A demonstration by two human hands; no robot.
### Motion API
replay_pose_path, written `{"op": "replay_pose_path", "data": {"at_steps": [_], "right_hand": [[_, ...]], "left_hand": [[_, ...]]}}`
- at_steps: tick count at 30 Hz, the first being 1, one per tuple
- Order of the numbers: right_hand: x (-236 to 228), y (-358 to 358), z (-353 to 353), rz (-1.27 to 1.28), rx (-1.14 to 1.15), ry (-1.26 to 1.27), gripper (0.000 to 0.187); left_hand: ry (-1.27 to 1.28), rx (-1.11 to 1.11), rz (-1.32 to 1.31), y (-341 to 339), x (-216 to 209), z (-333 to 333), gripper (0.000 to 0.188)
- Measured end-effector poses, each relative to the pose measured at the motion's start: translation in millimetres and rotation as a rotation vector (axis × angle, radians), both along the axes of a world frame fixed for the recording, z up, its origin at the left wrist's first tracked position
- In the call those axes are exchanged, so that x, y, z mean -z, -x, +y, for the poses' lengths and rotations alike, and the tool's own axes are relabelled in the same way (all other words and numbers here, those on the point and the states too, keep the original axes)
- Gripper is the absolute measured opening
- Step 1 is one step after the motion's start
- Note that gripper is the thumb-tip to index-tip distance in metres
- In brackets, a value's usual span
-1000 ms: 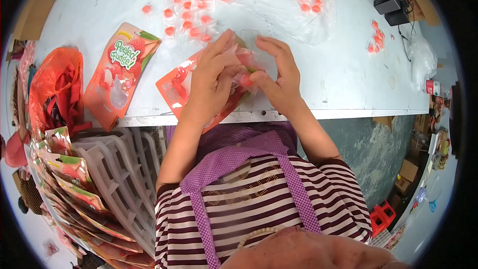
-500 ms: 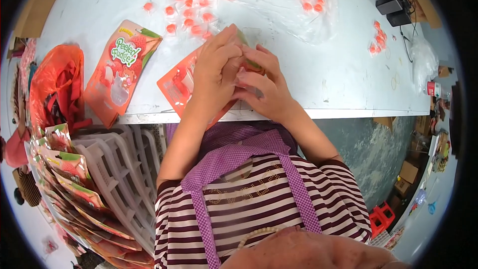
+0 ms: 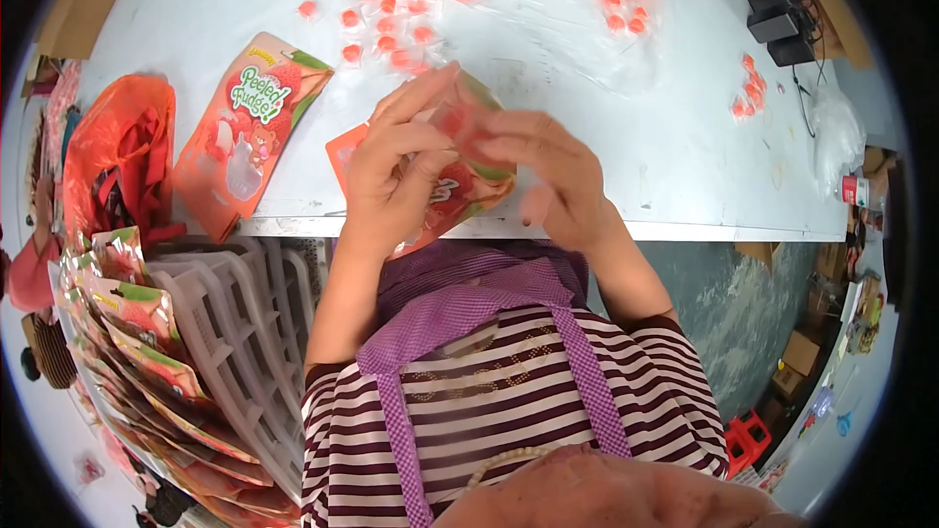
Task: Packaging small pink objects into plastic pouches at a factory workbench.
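The left hand [image 3: 391, 176] grips a pouch [image 3: 473, 190]. The right hand [image 3: 559, 174], hold unclear, is at its top. Candies [image 3: 387, 23] lie beyond it.

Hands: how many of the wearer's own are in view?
2: the left hand at the red pouch, and the right hand on the pouch's right side, fingertips blurred. No third could be hidden.

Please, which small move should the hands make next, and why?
Perhaps the right hand should bring its thumb toward its fingers, while the left hand steadies the pouch. The thumb stands apart, the fingers reach toward a blurred red piece at the pouch, and whether they hold it is unclear.
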State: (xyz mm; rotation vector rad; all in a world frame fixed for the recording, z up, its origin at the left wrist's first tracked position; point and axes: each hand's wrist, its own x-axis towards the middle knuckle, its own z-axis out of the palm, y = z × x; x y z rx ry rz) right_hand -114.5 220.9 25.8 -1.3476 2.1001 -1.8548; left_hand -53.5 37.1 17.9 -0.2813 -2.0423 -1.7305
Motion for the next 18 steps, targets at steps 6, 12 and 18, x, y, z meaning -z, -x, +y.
{"op": "replay_pose_path", "data": {"at_steps": [6, 12, 18], "right_hand": [[-27.6, -14.1, -9.3, 0.298, -0.267, -0.393, 0.05], [-48.7, -16.1, -7.6, 0.31, -0.413, -0.321, 0.034], [-61.4, -25.8, -9.2, 0.367, -0.514, -0.595, 0.027]], "left_hand": [[-0.156, 0.254, -0.004, -21.5, -20.7, 10.9, 0.006], [-0.198, 0.327, 0.072, -26.5, -30.0, -8.5, 0.005], [-0.432, 0.544, 0.005, -31.6, -43.3, -8.0, 0.015]]}}
